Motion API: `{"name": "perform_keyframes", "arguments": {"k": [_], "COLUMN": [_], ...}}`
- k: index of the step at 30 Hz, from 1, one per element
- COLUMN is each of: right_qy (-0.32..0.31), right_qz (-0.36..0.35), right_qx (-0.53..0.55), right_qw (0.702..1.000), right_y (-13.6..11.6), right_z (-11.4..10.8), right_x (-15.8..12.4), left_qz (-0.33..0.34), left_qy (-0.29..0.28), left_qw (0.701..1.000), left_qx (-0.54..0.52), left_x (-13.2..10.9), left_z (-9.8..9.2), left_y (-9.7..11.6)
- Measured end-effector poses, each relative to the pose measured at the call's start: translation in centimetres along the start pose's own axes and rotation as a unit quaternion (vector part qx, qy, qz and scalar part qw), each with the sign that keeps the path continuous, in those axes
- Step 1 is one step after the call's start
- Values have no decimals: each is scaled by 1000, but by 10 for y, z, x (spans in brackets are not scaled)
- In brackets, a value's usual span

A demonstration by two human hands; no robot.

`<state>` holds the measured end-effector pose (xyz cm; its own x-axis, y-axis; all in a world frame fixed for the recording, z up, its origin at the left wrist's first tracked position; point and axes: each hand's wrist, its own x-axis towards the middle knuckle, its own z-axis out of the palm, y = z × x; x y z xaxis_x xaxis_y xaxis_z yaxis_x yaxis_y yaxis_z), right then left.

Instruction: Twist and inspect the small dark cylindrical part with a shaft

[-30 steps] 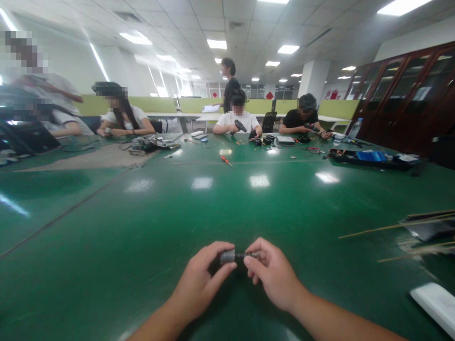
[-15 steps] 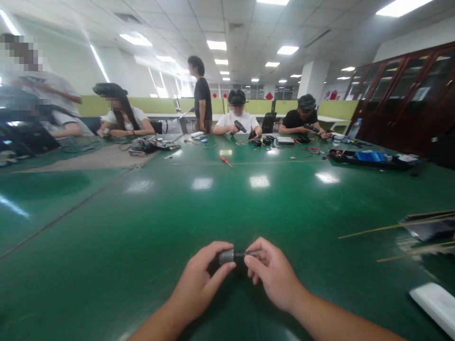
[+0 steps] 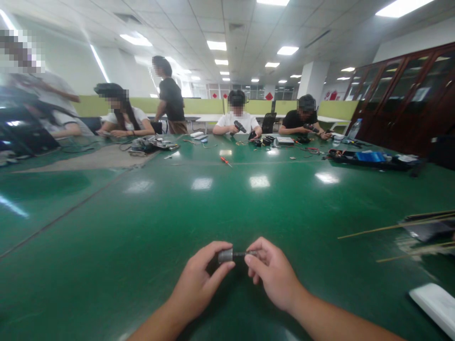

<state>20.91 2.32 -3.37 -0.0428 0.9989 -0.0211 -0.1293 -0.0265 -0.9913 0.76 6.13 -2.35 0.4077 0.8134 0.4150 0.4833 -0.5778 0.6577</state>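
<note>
Between thumb and fingers, my left hand (image 3: 194,279) grips a small grey metal cylinder (image 3: 225,256) that looks like a motor housing. A thin dark shaft (image 3: 239,255) runs out of its right end, lying about level. My right hand (image 3: 279,279) pinches the far end of that shaft between thumb and forefinger, with its other fingers curled in. Part of the piece is hidden by the right fingers. Both hands are held close together over the near middle of the green table (image 3: 142,237), the piece joining them.
An orange screwdriver (image 3: 224,161) lies farther out on the table. Thin sticks (image 3: 384,228) and a white object (image 3: 435,305) are at the right. A black tray (image 3: 373,160) with a blue item is beyond. Several people sit across, among electronic parts (image 3: 152,144); one stands behind.
The hands and the piece between them have stayed almost still. The standing person in black has moved to the left behind the table.
</note>
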Motion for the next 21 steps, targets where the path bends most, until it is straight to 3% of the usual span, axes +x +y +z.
{"name": "perform_keyframes", "arguments": {"k": [21], "right_qy": [12], "right_qz": [2], "right_qx": [5], "right_qw": [1000], "right_y": [4], "right_z": [0], "right_x": [1], "left_qz": [-29], "left_qy": [-7], "left_qw": [999], "left_qx": [-16], "left_x": [2], "left_z": [-2], "left_y": [3]}}
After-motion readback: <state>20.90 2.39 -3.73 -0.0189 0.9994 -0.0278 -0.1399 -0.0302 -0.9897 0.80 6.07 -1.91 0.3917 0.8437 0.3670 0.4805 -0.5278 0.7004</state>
